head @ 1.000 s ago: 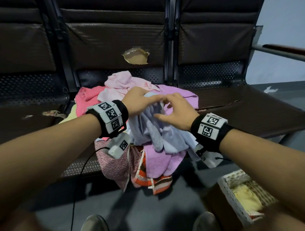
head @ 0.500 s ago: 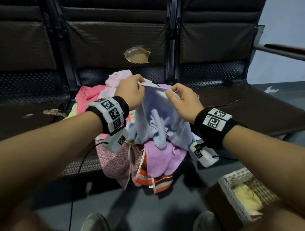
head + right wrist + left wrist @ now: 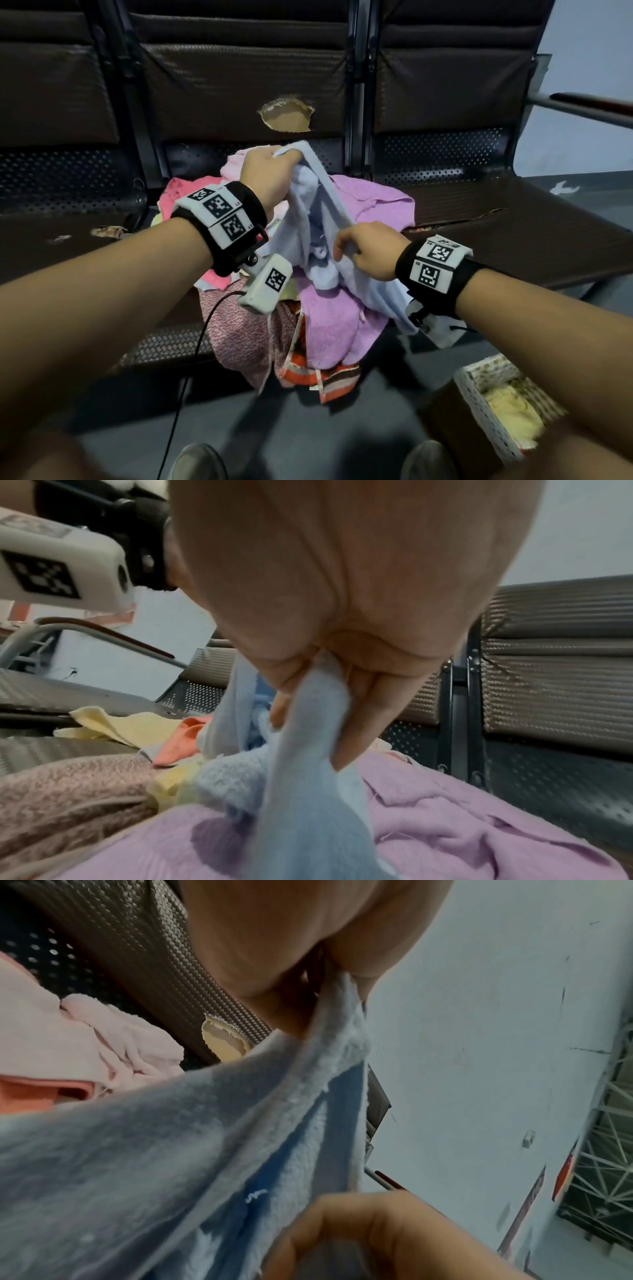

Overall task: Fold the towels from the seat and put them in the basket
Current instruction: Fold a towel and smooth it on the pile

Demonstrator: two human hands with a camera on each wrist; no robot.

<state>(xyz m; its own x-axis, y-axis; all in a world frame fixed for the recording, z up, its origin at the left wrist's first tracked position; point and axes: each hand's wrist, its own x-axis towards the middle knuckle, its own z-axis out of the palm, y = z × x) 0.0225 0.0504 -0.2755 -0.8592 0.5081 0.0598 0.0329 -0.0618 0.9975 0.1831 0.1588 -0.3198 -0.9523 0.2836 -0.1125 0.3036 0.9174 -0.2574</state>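
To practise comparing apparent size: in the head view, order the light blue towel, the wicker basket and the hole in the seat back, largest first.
1. light blue towel
2. wicker basket, partly hidden by the arm
3. hole in the seat back

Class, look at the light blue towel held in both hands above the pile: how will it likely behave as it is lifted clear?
The light blue towel is probably floppy: it sags in folds between the left hand and right hand. It looks light, since pinches hold it. Its fleecy pile seems unlikely to slip, though it may drag the purple towel.

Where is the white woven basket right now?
In the head view, the white woven basket sits on the floor at the lower right, below the right hand, right of the towel pile's hanging striped towel.
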